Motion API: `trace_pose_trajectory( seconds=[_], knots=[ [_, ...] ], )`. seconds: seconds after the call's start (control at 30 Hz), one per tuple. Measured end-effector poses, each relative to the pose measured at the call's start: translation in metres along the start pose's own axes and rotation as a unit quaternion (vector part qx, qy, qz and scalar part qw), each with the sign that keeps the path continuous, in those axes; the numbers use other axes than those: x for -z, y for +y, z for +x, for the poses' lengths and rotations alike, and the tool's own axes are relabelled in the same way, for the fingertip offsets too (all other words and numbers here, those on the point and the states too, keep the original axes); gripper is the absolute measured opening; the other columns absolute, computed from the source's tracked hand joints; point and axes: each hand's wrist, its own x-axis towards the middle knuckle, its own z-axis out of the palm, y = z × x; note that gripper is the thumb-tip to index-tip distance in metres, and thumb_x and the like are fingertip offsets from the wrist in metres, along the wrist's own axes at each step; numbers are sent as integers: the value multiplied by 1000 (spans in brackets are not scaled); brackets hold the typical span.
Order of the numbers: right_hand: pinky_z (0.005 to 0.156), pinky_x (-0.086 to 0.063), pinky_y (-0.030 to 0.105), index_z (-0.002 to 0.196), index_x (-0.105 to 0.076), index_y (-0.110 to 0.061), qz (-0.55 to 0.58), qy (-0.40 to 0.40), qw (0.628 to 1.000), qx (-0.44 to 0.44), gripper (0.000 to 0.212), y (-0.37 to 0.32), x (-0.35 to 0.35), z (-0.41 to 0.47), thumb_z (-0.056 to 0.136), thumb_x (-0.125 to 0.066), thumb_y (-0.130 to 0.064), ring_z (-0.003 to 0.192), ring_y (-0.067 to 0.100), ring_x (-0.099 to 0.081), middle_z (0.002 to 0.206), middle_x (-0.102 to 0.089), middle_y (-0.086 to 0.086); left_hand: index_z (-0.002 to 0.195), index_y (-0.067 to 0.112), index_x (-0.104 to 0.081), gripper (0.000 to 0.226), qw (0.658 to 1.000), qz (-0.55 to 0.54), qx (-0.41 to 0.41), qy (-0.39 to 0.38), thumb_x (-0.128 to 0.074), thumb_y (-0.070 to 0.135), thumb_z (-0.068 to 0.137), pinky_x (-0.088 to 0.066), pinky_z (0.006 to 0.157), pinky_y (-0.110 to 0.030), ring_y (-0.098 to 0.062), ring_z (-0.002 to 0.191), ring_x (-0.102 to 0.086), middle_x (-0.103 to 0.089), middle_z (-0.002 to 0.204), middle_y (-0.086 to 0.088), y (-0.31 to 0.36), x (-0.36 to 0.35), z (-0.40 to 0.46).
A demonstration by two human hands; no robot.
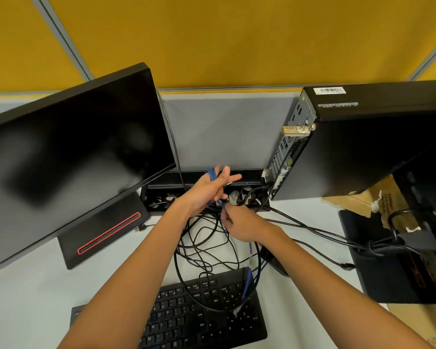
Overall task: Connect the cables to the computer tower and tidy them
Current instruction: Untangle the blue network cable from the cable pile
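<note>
A black computer tower (358, 147) stands at the right, its rear port panel (287, 152) facing the middle of the desk. My left hand (209, 190) is raised with its fingers spread, and a blue cable (211, 174) is looped round them. Just below it, my right hand (239, 224) pinches the same blue cable, which trails down over the keyboard (248, 283). A tangle of black cables (207, 245) lies on the desk beneath both hands.
A tilted black monitor (68, 157) on its stand fills the left. A black keyboard (186, 321) lies at the front. An open cable tray (207, 187) runs along the desk's back edge. A second monitor base (378, 268) and torn cardboard (378, 200) sit at the right.
</note>
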Motion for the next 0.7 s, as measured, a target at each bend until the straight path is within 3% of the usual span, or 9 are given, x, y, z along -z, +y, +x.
trace_pose_trajectory(
  seconds=[0.03,0.07,0.1,0.17,0.27,0.37,0.43,0.6,0.7],
  knots=[
    [61,-49,28,107,-50,-13,30,-18,999,8,13,-1,4,-5,96,-48,-18,72,21,-60,81,-58,2,147,9,-29,60,999,52,10,5,-30,46,100,-51,80,-22,-12,54,-38,-54,103,-14,-4,1,4],
    [56,-49,26,109,-52,-12,65,-41,997,15,15,-1,9,-9,95,-50,-17,61,17,-59,75,-57,2,151,11,-18,65,996,90,19,11,-31,48,99,-52,87,-29,-11,56,-45,-67,77,-12,-8,2,7],
    [54,-50,25,111,-54,-13,99,-59,993,22,17,-1,13,-15,95,-51,-17,52,13,-58,71,-58,4,153,12,-6,72,993,117,28,13,-33,51,98,-52,89,-31,-10,57,-48,-50,84,13,-11,3,9],
    [54,-49,25,110,-58,-14,148,-56,987,30,16,2,21,-23,95,-53,-18,47,10,-54,71,-59,6,151,6,0,78,986,164,34,4,-31,53,97,-50,82,-20,-6,56,-52,-57,102,6,-16,5,12],
    [60,-47,21,103,-65,-16,116,11,992,51,14,10,34,-28,95,-54,-20,60,7,-53,78,-59,-2,143,3,-30,64,969,244,20,-28,-24,49,100,-43,92,-22,1,57,-55,-41,133,1,-18,6,10],
    [56,-34,15,102,-66,-13,35,30,995,83,17,14,38,-31,97,-52,-21,58,2,-45,72,-54,-6,109,6,-56,54,958,280,4,-66,-23,49,100,-46,86,-37,-8,64,-52,-59,108,-2,-21,1,7],
    [55,-31,16,99,-67,-14,23,29,994,99,17,16,37,-32,97,-52,-22,57,3,-43,69,-54,-5,88,8,-60,58,948,308,14,-75,-23,51,100,-44,79,-33,-11,67,-51,-59,80,-4,-21,-3,3],
    [53,-33,15,90,-67,-24,36,45,993,107,8,17,45,-33,90,-61,-18,54,4,-41,66,-51,-8,69,1,-59,79,946,293,37,-136,-19,67,88,-47,83,-32,-20,71,-58,-60,68,-7,-17,1,1],
    [54,-35,16,84,-62,-26,5,70,993,96,12,14,56,-32,87,-63,-15,57,4,-44,67,-52,-8,53,11,-48,67,959,227,56,-159,-28,67,84,-48,67,-26,-13,55,-55,-57,59,-6,-18,0,-3]
  ],
)
